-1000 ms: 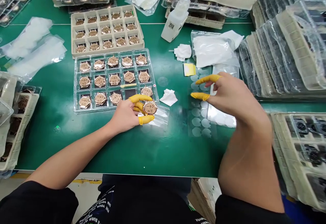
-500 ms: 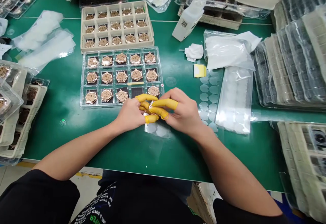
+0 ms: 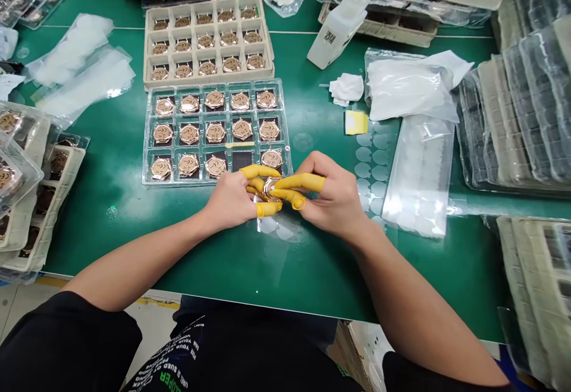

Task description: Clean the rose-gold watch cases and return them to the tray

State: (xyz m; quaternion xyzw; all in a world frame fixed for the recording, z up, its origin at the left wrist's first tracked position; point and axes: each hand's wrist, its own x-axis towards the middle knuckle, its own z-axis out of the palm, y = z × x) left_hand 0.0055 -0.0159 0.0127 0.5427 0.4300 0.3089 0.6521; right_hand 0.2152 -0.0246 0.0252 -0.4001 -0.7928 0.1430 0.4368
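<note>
Two hands, one rose-gold watch case (image 3: pixel 270 190) pinched between them.
Left hand (image 3: pixel 227 200) and right hand (image 3: pixel 332 198) sit close together, yellow finger cots (image 3: pixel 298 182) gripping its edges (fingers hide most of it), just below a clear blister tray (image 3: pixel 178 182), above a clear film (image 3: pixel 272 228).

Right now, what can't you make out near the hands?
Head view:
Watch case: face hidden by finger cots on the left hand and right hand.
Clear film: partly under the hands.
Clear tray: case markings too small to read.
Beige trays: cut off by the right edge.
</note>
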